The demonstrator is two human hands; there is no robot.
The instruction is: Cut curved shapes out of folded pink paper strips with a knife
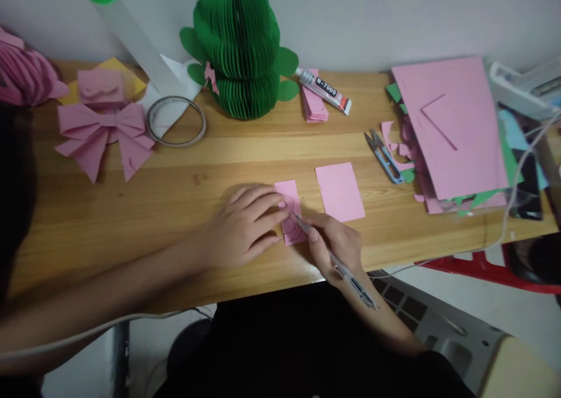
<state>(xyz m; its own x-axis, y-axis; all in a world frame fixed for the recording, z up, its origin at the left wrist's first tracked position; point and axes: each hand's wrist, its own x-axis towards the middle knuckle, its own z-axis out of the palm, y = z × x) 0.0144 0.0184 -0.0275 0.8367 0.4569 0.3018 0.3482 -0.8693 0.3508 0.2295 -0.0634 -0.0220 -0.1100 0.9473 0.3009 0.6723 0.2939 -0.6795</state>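
My right hand grips a clear-barrelled pen, its tip down on a small strip of pink paper. Curved dark lines show on that strip. My left hand lies flat with fingers spread, its fingertips on the strip's left side, covering part of it. Just right of the strip, a pink paper square rests on the wooden table. Blue-handled thread snips lie farther right, beside pink paper scraps.
A green honeycomb-paper figure stands at the back. Near it lie a glue tube and a tape roll. A pink paper bow is at left; pink sheets are stacked at right. A white cable crosses the table's right end.
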